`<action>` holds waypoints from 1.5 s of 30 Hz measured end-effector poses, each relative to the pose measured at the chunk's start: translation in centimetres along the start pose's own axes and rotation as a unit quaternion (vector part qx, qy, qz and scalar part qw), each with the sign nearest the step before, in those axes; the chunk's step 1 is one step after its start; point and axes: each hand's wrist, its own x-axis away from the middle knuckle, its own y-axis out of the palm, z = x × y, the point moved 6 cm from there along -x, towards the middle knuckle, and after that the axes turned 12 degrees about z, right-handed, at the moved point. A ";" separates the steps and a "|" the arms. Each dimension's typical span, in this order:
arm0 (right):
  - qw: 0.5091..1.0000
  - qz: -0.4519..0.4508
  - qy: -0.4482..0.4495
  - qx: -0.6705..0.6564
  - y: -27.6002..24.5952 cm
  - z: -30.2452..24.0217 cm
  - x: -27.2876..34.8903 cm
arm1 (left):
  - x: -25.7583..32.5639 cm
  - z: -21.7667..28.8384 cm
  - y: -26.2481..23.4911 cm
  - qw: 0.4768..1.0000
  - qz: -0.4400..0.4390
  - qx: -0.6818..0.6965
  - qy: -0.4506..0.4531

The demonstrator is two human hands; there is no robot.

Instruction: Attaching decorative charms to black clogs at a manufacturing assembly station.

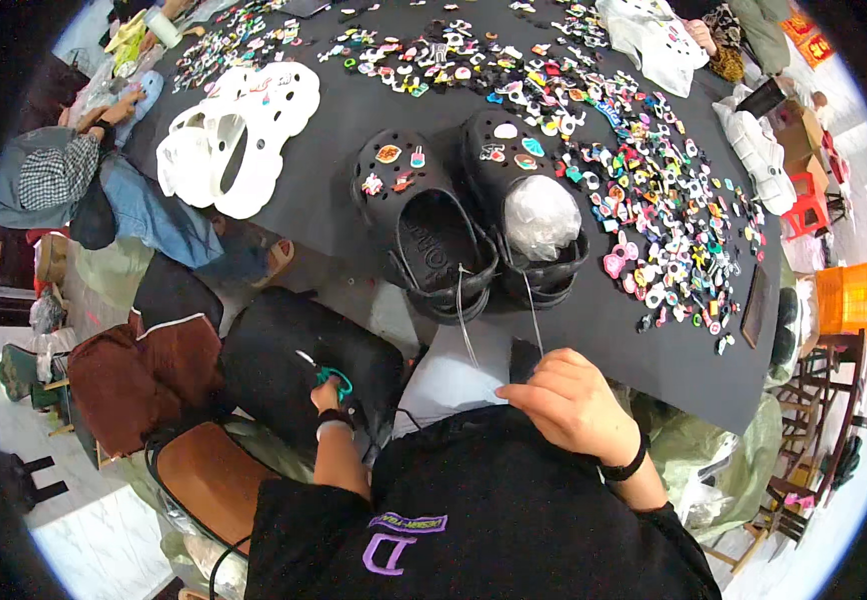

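My left hand (326, 396) is closed around the green handles of a pair of scissors (342, 384), held low beside a black chair, blades pointing away. My right hand (579, 408) is pinched near the table's front edge, on a thin pale string (534, 318) that runs up to the right black clog (495, 137). A second pale string (465, 320) hangs from the heel of the left black clog (374, 168). Both clogs carry colourful charms on their toes. A crumpled clear plastic ball (544, 220) fills the right clog's opening.
Loose charms (669, 215) cover much of the dark table (644, 365). White clogs (289, 100) stand at the left. Another person's hand (126, 106) shows at far left, a further one (702, 36) at back right. A black chair (284, 345) stands by my left arm.
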 end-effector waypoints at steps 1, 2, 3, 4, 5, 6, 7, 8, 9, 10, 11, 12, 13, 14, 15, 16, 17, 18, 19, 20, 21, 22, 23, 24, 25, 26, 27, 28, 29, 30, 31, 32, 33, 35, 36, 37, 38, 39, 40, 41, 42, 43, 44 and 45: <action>1.000 0.005 0.004 -0.008 0.5 0.6 0.0 | 2.2 1.3 0.2 0.971 -0.049 0.187 -0.140; 0.999 0.019 -0.011 -0.032 0.5 0.0 -0.4 | 2.0 1.6 -2.5 0.947 -0.091 0.250 -0.178; 0.999 0.023 -0.010 -0.033 0.6 0.3 -0.2 | 3.0 3.3 -2.7 0.948 -0.091 0.249 -0.174; 1.000 0.019 0.000 -0.018 0.5 0.9 0.4 | 5.6 8.0 -1.0 0.933 -0.143 0.304 -0.127; 1.000 0.019 0.012 -0.005 0.1 1.6 1.0 | 8.8 13.7 -0.3 0.912 -0.193 0.355 -0.078; 0.999 0.025 0.020 0.002 -0.5 1.8 1.3 | 12.0 17.8 -0.6 0.891 -0.239 0.364 -0.128; 0.999 0.041 0.007 -0.009 -0.6 1.5 0.8 | 11.4 18.4 -2.5 0.895 -0.225 0.366 -0.119; 0.998 0.057 -0.010 -0.014 -0.4 1.9 0.1 | 10.8 20.3 -2.8 0.930 -0.308 0.160 0.122; 0.998 0.060 -0.008 -0.013 -0.5 2.1 0.1 | 12.7 22.5 -2.0 0.861 -0.370 -0.073 0.341; 0.998 0.061 0.003 -0.011 -0.6 2.3 0.2 | 13.2 21.6 -2.5 0.888 -0.449 0.100 -0.019; 0.998 0.065 0.019 -0.005 -0.8 2.7 0.5 | 15.9 24.6 -2.4 0.884 -0.458 0.094 -0.016; 0.997 0.068 0.020 -0.006 -0.7 2.8 0.5 | 20.3 28.6 -2.7 0.819 -0.548 0.157 0.070; 0.997 0.078 0.025 -0.007 -0.6 3.0 0.6 | 23.7 31.5 -3.0 0.734 -0.626 0.216 0.154; 0.996 0.089 0.026 -0.010 -0.7 2.8 0.4 | 24.8 32.7 -3.3 0.735 -0.625 0.212 0.157; 0.995 0.091 0.026 -0.010 -0.6 2.7 0.5 | 25.7 33.0 -3.1 0.737 -0.642 0.158 0.142; 0.994 0.104 0.024 -0.016 -0.6 2.7 0.5 | 26.5 32.9 -2.8 0.735 -0.658 0.103 0.127; 0.993 0.117 0.022 -0.022 -0.7 2.7 0.6 | 26.8 33.3 -2.6 0.734 -0.659 0.101 0.129; 0.992 0.120 0.022 -0.021 -0.7 2.6 0.7 | 27.2 33.4 -2.3 0.728 -0.668 0.075 0.139; 0.992 0.120 0.020 -0.021 -0.8 2.5 0.7 | 27.7 33.6 -2.0 0.720 -0.676 0.048 0.149; 0.992 0.119 0.018 -0.021 -0.8 2.4 0.8 | 28.5 34.7 -1.9 0.724 -0.670 0.030 0.160; 0.992 0.122 0.019 -0.020 -0.8 2.4 0.8 | 28.7 34.9 -1.6 0.723 -0.671 0.028 0.162; 0.992 0.120 0.015 -0.020 -0.8 2.4 0.9 | 28.9 35.0 -1.2 0.720 -0.668 0.010 0.184; 0.993 0.118 0.012 -0.022 -0.7 2.3 1.0 | 29.1 35.2 -0.9 0.717 -0.665 -0.008 0.207; 0.992 0.121 0.013 -0.021 -0.7 2.3 1.1 | 29.4 35.4 -0.7 0.716 -0.666 -0.010 0.208; 0.995 0.102 0.007 -0.008 -0.5 2.3 1.2 | 29.9 35.8 -0.6 0.714 -0.670 0.006 0.203; 0.996 0.083 -0.001 0.005 -0.2 2.2 1.3 | 30.2 36.1 -0.5 0.712 -0.673 0.024 0.198; 0.996 0.085 -0.002 0.005 -0.3 2.1 1.3 | 30.4 36.1 -0.4 0.713 -0.672 0.023 0.199; 0.997 0.074 -0.007 0.008 -0.2 2.0 1.4 | 30.0 35.8 -0.1 0.736 -0.653 0.031 0.176; 0.998 0.062 -0.010 0.012 -0.1 2.0 1.4 | 29.9 35.9 0.1 0.758 -0.633 0.039 0.153; 0.998 0.063 -0.011 0.012 -0.2 2.0 1.5 | 30.1 36.1 0.1 0.758 -0.633 0.039 0.154; 0.998 0.060 -0.009 0.006 -0.2 2.0 1.7 | 30.1 36.3 0.1 0.775 -0.613 0.028 0.154; 0.998 0.056 -0.006 0.001 -0.2 2.1 1.8 | 29.9 36.4 0.1 0.790 -0.593 0.017 0.153; 0.998 0.056 -0.006 0.001 -0.3 2.0 1.9 | 29.8 36.3 0.0 0.790 -0.593 0.017 0.153; 0.998 0.047 0.011 -0.035 -0.6 1.8 2.2 | 29.1 35.9 -0.5 0.775 -0.612 0.012 0.160; 0.998 0.046 0.010 -0.035 -1.0 1.6 2.4 | 28.5 35.4 -0.8 0.756 -0.632 0.023 0.170; 0.994 0.055 0.025 -0.088 -1.7 1.4 2.6 | 27.5 34.9 -1.3 0.757 -0.627 0.007 0.182; 0.987 0.062 0.040 -0.142 -2.4 1.2 2.8 | 26.1 34.2 -1.9 0.765 -0.619 -0.006 0.179; 0.987 0.059 0.037 -0.145 -3.4 0.9 3.0 | 24.5 33.4 -2.4 0.773 -0.610 -0.020 0.175; 0.985 0.061 0.042 -0.156 -4.9 0.8 3.2 | 22.5 32.4 -3.0 0.798 -0.585 -0.042 0.141; 0.984 0.065 0.049 -0.161 -6.4 0.6 3.4 | 20.7 31.5 -3.0 0.811 -0.569 -0.020 0.135; 0.975 0.103 0.088 -0.177 -7.7 0.8 3.6 | 18.1 30.2 -3.3 0.837 -0.533 -0.027 0.122; 0.968 0.135 0.131 -0.166 -8.5 1.4 4.0 | 15.5 28.6 -3.2 0.859 -0.499 -0.034 0.107; 0.964 0.166 0.139 -0.156 -9.0 1.8 3.9 | 13.8 26.9 -3.0 0.858 -0.501 -0.033 0.107; 0.959 0.195 0.147 -0.147 -9.3 2.4 3.5 | 10.9 24.4 -3.1 0.903 -0.420 -0.047 0.075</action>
